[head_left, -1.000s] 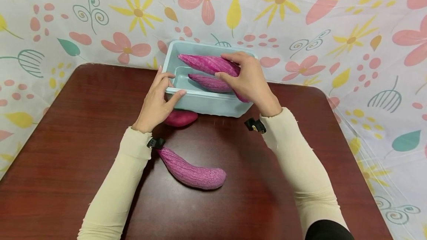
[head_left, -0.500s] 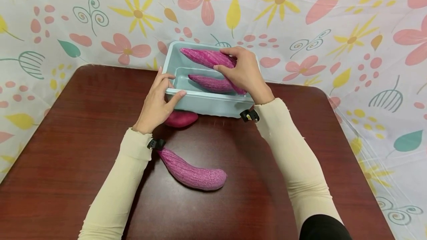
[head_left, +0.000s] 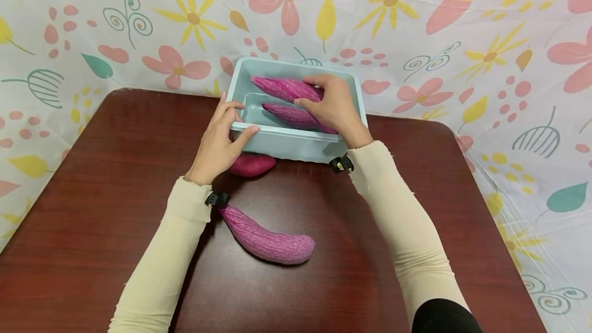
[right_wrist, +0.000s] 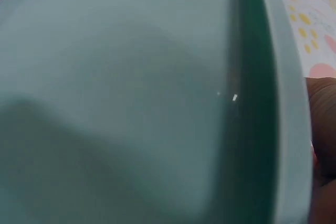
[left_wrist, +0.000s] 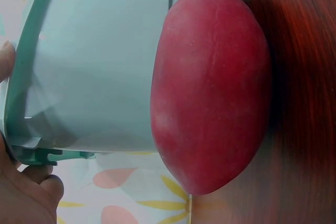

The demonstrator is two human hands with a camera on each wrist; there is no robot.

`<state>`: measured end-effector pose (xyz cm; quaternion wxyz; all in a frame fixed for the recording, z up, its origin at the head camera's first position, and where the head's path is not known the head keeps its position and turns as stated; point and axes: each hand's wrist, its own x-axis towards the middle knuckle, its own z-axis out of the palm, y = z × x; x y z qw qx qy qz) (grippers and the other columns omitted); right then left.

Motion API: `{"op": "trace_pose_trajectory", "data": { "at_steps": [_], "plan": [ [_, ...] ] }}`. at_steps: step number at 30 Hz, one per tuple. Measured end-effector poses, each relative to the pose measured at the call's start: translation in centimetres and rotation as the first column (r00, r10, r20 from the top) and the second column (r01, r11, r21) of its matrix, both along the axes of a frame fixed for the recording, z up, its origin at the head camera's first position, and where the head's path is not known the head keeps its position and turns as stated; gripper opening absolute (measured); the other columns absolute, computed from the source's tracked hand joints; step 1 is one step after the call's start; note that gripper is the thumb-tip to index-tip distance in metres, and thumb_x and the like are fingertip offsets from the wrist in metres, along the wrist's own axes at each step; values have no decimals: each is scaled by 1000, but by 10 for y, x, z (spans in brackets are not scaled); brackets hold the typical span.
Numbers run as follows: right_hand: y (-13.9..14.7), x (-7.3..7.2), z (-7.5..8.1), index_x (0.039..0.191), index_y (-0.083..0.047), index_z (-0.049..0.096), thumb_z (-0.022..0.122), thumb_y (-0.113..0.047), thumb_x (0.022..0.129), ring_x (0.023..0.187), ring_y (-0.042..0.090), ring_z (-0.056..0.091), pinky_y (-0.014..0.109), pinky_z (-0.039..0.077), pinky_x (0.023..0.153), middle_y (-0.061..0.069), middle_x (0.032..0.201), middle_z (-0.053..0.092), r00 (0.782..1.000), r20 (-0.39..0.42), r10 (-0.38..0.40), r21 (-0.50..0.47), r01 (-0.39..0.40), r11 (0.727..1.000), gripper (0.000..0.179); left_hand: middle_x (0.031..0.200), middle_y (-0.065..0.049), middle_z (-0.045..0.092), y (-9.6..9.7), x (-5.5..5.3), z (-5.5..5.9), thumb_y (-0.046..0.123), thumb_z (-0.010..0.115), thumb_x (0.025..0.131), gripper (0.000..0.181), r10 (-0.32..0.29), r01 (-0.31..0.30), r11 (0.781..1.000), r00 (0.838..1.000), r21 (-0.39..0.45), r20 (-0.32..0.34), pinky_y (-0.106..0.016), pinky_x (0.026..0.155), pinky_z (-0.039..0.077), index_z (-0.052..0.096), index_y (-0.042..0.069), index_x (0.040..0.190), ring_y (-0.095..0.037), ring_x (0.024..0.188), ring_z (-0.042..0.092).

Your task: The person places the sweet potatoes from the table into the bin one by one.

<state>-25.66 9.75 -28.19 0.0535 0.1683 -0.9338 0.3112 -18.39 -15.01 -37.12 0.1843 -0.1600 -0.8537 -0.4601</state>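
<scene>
The right hand's (head_left: 335, 107) fingers pinch a veggie (head_left: 281, 88) inside the box (head_left: 291, 146). It is now nearer the other veggie (head_left: 291, 115), so it seems almost placed (whether it touches bottom, nobody can tell). The left hand's (head_left: 214, 143) fingers grip the box.

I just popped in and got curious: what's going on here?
A person is handling what look like eggplants at a table. Their right hand grips a streaked purple eggplant inside a light blue plastic bin, while their left hand holds the bin's near left corner. Another purple eggplant lies in the bin. A curved, wrinkled eggplant lies outside on the table, and a smooth red sweet-potato-like thing sits by the bin's near side.
</scene>
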Motion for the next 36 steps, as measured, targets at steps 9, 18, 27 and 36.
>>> {"op": "trace_pose_trajectory", "data": {
  "at_steps": [9, 18, 27, 36],
  "plan": [
    [-5, 1, -9, 133, -7, 65, 80, -27, 84, 126, 29, 58, 43, 46, 107, 15, 136, 65, 1000, 7, 5, -8, -5, 1000, 55, 140, -11, 54, 1, 0, -1, 31, 70, 95, 39, 2, -2, 1000, 1000, 1, 2, -51, 123, 30, 50, -1, 88, -27, 160, 12],
    [-5, 1, -16, 134, -9, 64, 79, -28, 85, 130, 30, 56, 44, 44, 111, 15, 140, 62, 999, 35, -3, 10, 3, 1000, 55, 141, -10, 53, 1, 1, -1, 35, 69, 95, 41, -2, 2, 1000, 1000, -9, 6, -50, 123, 30, 51, -1, 90, -23, 160, 11],
    [-5, 1, -19, 134, -9, 65, 76, -28, 89, 122, 29, 64, 43, 52, 104, 10, 136, 66, 994, 105, -18, -35, 22, 999, 49, 142, -9, 53, 1, 1, -1, 36, 69, 96, 40, 3, -3, 1000, 1000, -10, 7, -49, 123, 30, 51, 0, 90, -21, 160, 11],
    [-3, 8, -17, 133, -11, 65, 75, -31, 90, 120, 28, 66, 42, 53, 101, 7, 134, 67, 997, 77, -24, -82, 30, 996, 48, 142, -10, 53, 0, -1, -1, 34, 70, 95, 39, 7, -7, 1000, 1000, -17, -3, -49, 122, 32, 50, 1, 89, -25, 160, 13]
  ]
}}
